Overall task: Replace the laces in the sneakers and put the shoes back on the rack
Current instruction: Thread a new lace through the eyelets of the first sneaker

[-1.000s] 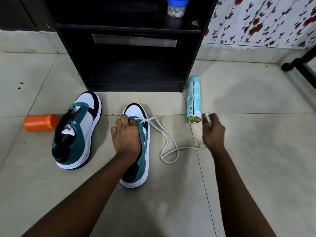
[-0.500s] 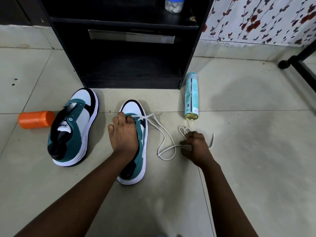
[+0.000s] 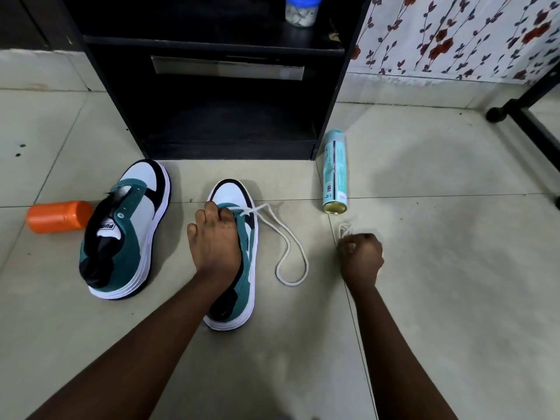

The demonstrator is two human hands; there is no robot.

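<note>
Meanwhile the black wooden rack point(image 3: 212, 122) stood behind both teal-and-white suede sneakers point(image 3: 233, 256) on the floor. The left hand point(image 3: 216, 244) still pressed the nearer one, fingers curled at its eyelets. The right hand point(image 3: 360, 256) had drawn rightward, fisted on the bunched white cord lace point(image 3: 291, 253).

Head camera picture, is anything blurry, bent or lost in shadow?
Head view: the white lace loops above the curled right hand smear with motion blur; the wide lens bows the black wooden rack; its lower shelf is lost in shadow; the teal spray can's gold base glints.
</note>
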